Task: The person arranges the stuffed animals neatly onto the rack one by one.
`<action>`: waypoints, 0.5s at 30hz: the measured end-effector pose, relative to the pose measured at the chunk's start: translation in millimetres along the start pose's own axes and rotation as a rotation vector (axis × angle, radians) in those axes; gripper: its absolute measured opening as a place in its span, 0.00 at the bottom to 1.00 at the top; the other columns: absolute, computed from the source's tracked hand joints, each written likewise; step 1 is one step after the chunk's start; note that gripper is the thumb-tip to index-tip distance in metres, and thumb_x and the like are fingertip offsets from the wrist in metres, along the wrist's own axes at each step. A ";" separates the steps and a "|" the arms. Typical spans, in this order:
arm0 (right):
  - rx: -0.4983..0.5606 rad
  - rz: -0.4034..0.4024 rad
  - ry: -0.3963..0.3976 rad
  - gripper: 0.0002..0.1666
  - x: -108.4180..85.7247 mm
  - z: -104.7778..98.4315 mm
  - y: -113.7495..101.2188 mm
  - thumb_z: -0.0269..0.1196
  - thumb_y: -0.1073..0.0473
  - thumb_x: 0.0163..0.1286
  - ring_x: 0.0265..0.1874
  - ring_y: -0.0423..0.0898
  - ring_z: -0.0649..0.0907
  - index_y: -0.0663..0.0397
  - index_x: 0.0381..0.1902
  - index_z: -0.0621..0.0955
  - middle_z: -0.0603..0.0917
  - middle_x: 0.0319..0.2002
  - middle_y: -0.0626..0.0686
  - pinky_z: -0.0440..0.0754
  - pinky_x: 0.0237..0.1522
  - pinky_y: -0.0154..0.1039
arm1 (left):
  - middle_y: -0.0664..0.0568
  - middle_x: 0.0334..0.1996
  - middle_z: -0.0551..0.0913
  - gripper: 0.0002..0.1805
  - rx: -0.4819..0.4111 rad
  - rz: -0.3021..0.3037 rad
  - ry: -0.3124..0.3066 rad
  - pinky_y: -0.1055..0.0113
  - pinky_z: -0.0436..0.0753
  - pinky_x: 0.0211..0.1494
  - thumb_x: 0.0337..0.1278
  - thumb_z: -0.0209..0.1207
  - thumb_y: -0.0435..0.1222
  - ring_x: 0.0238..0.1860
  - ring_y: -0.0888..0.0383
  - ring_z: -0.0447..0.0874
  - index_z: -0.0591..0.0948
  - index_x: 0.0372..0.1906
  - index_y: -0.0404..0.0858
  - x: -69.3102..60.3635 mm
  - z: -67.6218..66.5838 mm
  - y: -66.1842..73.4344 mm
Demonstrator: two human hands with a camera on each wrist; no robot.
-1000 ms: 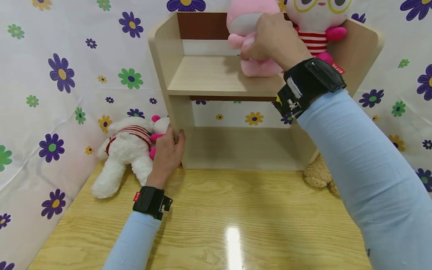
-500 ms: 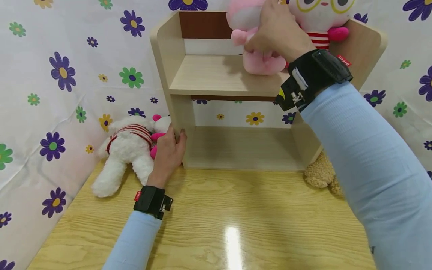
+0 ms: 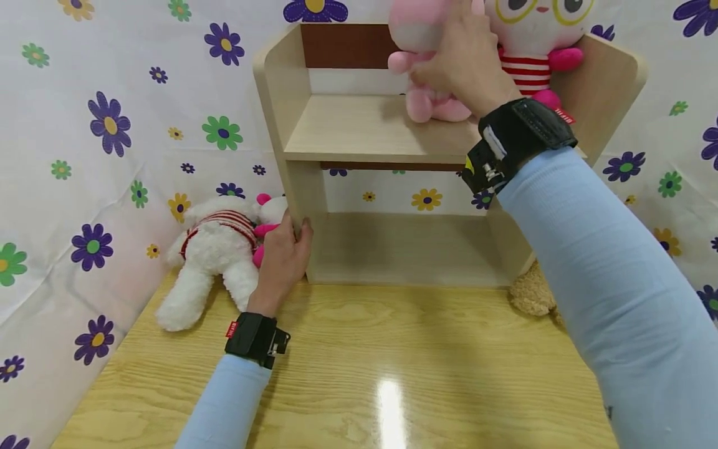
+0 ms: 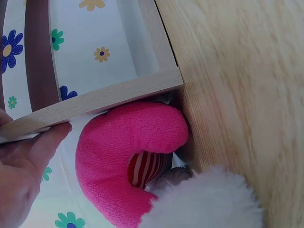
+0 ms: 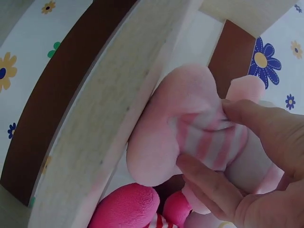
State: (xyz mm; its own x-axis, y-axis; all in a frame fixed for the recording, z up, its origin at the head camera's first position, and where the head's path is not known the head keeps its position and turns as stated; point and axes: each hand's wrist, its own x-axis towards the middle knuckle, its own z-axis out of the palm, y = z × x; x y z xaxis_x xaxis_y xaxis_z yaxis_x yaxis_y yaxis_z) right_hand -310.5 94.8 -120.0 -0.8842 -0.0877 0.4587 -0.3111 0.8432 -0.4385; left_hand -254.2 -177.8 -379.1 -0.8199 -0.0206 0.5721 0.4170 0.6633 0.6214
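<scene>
Pink plush (image 3: 417, 34) edged back, torso (image 5: 209, 137) in grip (image 3: 470, 59)

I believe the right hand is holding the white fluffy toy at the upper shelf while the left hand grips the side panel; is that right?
Not quite: the head view shows the right hand holding the pink toy, not the white fluffy toy. It is at the upper shelf, and the left hand grips the side panel.

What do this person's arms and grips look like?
Light blue sleeves cover both arms. Each wrist has a black mount with a red tag; the right mount also shows white and yellow patches. Left grip and right grip are bare.
</scene>
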 end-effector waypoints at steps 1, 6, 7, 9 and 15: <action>-0.003 0.005 0.008 0.57 1.0 1.3 0.8 0.67 0.51 0.68 0.77 0.46 0.65 0.35 0.81 0.43 0.60 0.78 0.50 0.61 0.77 0.39 | 0.28 0.43 0.87 0.21 0.003 0.002 0.007 0.44 0.87 0.41 0.74 0.52 0.35 0.38 0.39 0.89 0.73 0.63 0.25 -0.5 0.4 -0.7; -0.013 0.024 0.028 0.57 4.6 8.0 3.8 0.66 0.49 0.69 0.78 0.45 0.63 0.37 0.81 0.41 0.58 0.79 0.50 0.57 0.79 0.38 | 0.28 0.43 0.87 0.20 0.003 0.005 0.017 0.44 0.86 0.40 0.74 0.53 0.35 0.36 0.40 0.88 0.74 0.62 0.26 -2.0 0.4 -1.3; -0.011 0.023 0.032 0.57 4.7 8.8 4.6 0.66 0.49 0.69 0.78 0.45 0.63 0.38 0.81 0.41 0.58 0.79 0.50 0.56 0.79 0.38 | 0.28 0.43 0.87 0.20 0.001 0.005 0.015 0.44 0.86 0.39 0.74 0.52 0.35 0.36 0.40 0.88 0.73 0.63 0.26 -2.1 0.6 -1.2; 0.000 0.015 0.041 0.56 4.2 10.0 6.3 0.65 0.50 0.70 0.78 0.45 0.64 0.38 0.81 0.41 0.59 0.79 0.50 0.57 0.79 0.38 | 0.29 0.41 0.87 0.21 -0.005 0.005 0.006 0.46 0.86 0.36 0.75 0.52 0.35 0.34 0.42 0.87 0.73 0.64 0.27 -2.2 1.4 -1.3; 0.021 0.032 0.011 0.53 1.7 7.2 6.7 0.62 0.47 0.72 0.77 0.46 0.65 0.37 0.81 0.41 0.59 0.78 0.50 0.60 0.78 0.39 | 0.29 0.43 0.87 0.20 -0.004 0.026 0.015 0.45 0.87 0.41 0.74 0.53 0.35 0.38 0.39 0.90 0.74 0.62 0.27 -1.1 3.7 -2.8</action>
State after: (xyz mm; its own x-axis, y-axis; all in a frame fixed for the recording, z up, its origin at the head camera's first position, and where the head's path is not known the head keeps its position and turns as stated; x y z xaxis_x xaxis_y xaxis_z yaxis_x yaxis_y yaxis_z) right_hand -316.6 96.4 -127.7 -0.8901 -0.0545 0.4524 -0.2897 0.8340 -0.4696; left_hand -255.8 -176.9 -383.4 -0.8029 -0.0151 0.5959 0.4392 0.6609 0.6085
